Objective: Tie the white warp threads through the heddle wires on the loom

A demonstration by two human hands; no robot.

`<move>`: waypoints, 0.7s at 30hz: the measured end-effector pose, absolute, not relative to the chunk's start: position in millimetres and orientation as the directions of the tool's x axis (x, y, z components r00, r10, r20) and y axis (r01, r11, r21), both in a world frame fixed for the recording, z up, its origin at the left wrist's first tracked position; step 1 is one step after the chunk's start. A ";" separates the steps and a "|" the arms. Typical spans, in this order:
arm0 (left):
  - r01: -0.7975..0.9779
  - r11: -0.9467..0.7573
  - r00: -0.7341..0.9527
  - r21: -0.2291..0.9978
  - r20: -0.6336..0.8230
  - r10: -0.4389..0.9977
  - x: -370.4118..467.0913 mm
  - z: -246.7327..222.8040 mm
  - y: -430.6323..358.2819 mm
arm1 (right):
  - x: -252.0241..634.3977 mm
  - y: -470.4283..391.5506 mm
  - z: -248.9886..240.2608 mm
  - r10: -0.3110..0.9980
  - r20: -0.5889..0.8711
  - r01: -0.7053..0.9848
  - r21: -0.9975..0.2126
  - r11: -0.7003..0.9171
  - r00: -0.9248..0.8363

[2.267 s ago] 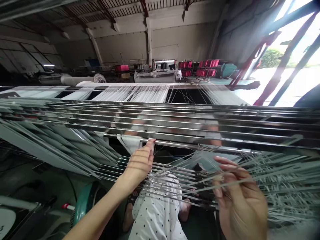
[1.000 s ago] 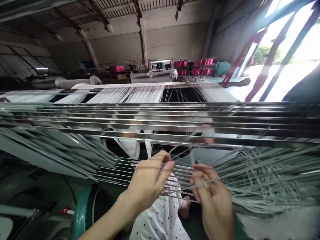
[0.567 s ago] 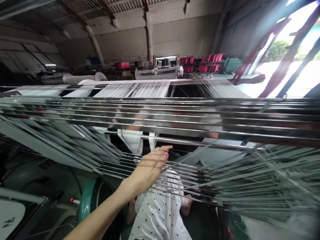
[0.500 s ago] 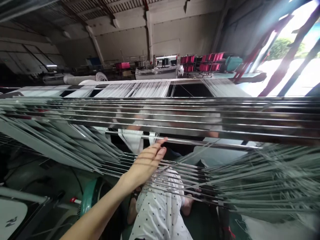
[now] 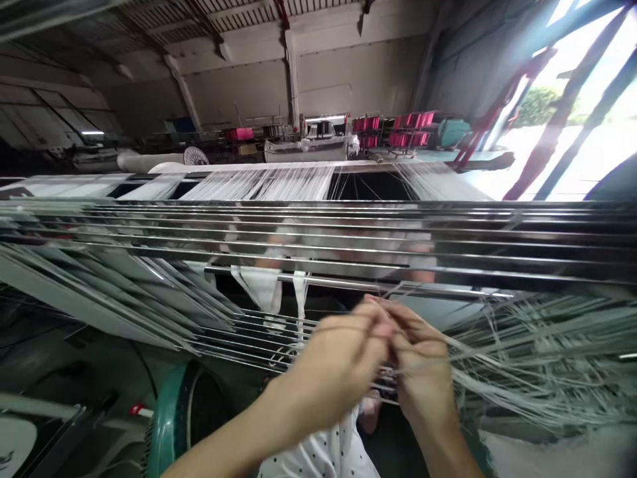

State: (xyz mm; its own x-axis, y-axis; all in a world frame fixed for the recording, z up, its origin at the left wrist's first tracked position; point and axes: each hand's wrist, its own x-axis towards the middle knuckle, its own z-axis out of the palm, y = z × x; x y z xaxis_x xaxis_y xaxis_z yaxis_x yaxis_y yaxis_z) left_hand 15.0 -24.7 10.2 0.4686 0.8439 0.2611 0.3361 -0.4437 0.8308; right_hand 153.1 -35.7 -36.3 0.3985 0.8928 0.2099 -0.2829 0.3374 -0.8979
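Note:
My left hand (image 5: 338, 358) and my right hand (image 5: 425, 358) meet fingertip to fingertip above the lower thin metal rods (image 5: 249, 337). Both are closed in a pinch. Pale threads (image 5: 497, 365) run from the tangled bundle on the right up to my right hand, and a fine strand seems to pass between the fingertips; motion blur hides its end. Close to my left hand, a narrow white strip (image 5: 300, 295) and a wider white thread band (image 5: 263, 285) hang from a metal bar (image 5: 338, 281).
Long shiny metal rails (image 5: 318, 226) cross in front of me, with white warp threads (image 5: 293, 180) behind them. Grey-green strips (image 5: 124, 299) slope at left. A green round machine part (image 5: 172, 425) stands lower left. Pink spools (image 5: 413, 127) are on racks farther back.
My right hand has come into view from below. My left hand has drawn back from the metal bar, moved right, and closed against the right fingertips. The view has shifted slightly.

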 end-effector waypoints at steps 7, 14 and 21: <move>0.646 -0.439 0.408 0.624 0.204 0.890 -6.2 -9.2 -11.9 | 165.1 -51.2 -36.5 0.867 0.150 -0.250 -0.922 0.297 0.476; 0.680 -0.354 0.111 0.642 0.387 0.915 -23.4 -44.4 29.7 | 161.0 -66.6 -29.6 0.806 0.223 -0.241 -0.881 0.407 0.548; 0.348 -0.618 0.570 0.705 0.364 0.736 6.1 14.2 -23.3 | 154.3 -44.4 -34.8 0.890 0.183 -0.240 -0.922 0.302 0.419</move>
